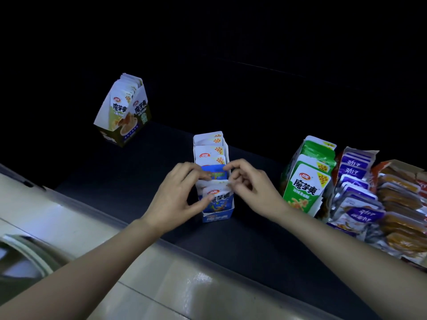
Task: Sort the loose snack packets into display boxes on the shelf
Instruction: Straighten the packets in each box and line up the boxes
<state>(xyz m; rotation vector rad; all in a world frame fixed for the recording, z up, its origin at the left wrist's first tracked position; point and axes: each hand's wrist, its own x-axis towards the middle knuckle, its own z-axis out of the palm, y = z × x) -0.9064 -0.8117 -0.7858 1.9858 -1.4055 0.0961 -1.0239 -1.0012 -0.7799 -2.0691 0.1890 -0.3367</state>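
Fingers (187, 168) of the left hand (175, 197) curl round the blue snack packets (213, 174) standing in the blue display box (218, 217), thumb pressed on the front one. The right hand (251, 188) pinches the packets' right edge between thumb and curled fingers (233, 163). That box sits on the dark shelf (254, 239), with an olive display box (124, 114) well apart at its left rear, and a green display box (302, 188), purple packets (355, 197) and orange packets (399, 204) side by side on its right.

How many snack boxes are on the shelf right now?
5: olive box back left, blue box centre, green box, purple box and orange box at right; more may be cut off.
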